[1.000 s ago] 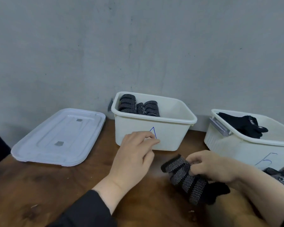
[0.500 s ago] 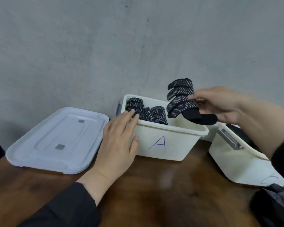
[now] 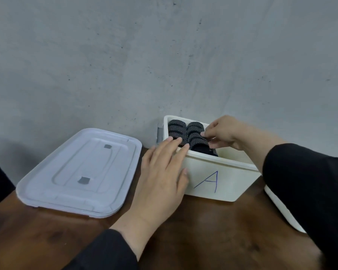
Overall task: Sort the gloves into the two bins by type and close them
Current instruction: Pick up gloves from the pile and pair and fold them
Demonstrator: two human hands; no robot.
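Your left hand [image 3: 160,170] lies flat against the near left corner of the white bin marked "A" [image 3: 222,180], fingers straight and spread over its rim, thumb pressed to the front wall beside the blue letter; it holds nothing. Your right hand [image 3: 222,133] reaches in from the right over the open bin, wrist bent downward, fingertips curled and pinching the dotted black glove [image 3: 198,140] that sits inside the bin at its left end. A second dotted glove [image 3: 175,130] stands just beside it, against the bin's left wall (both show white speckles across dark banded fingers). Both forearms wear black sleeves, the right one [image 3: 308,191] crossing in front of a second white bin [image 3: 281,209], of which only a strip of wall shows at the right; what it holds cannot be seen. The bin marked "A" stands on the dark wooden surface [image 3: 203,240] close to a grey wall [image 3: 164,55]. To its left, a pale lid [image 3: 82,172] lies flat on the surface, apart from the bin, with two small grey patches on top.
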